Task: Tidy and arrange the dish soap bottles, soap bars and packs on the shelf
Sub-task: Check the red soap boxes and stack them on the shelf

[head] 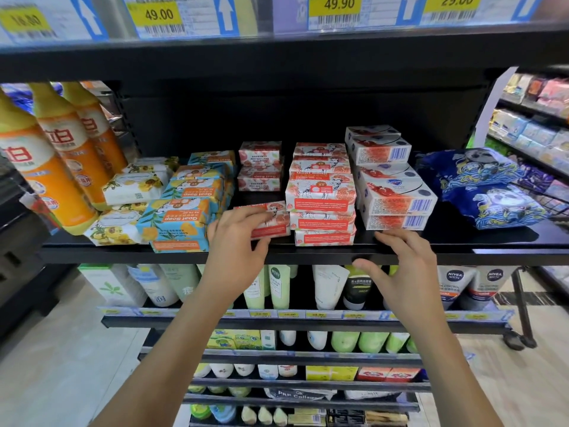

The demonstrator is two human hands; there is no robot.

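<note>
My left hand point(238, 234) grips a red goat soap bar point(274, 223) lying at the front of the black shelf point(308, 255). Beside it on the right stands a stack of red goat soap bars point(321, 195). My right hand point(403, 266) hovers at the shelf's front lip with fingers spread and relaxed, holding nothing, just below the white and red boxed soaps point(395, 192). Blue goat soap bars point(184, 211) and yellow-flowered soap packs point(132, 186) lie left of my left hand. Orange dish soap bottles point(61, 155) lean at the far left.
Two blue patterned packs point(489, 192) lie at the shelf's right end. More red soap bars point(260, 166) are stacked at the back. Tubes and bottles point(326, 288) fill the lower shelves. Price tags point(158, 15) line the shelf above. Another aisle rack point(535, 118) stands to the right.
</note>
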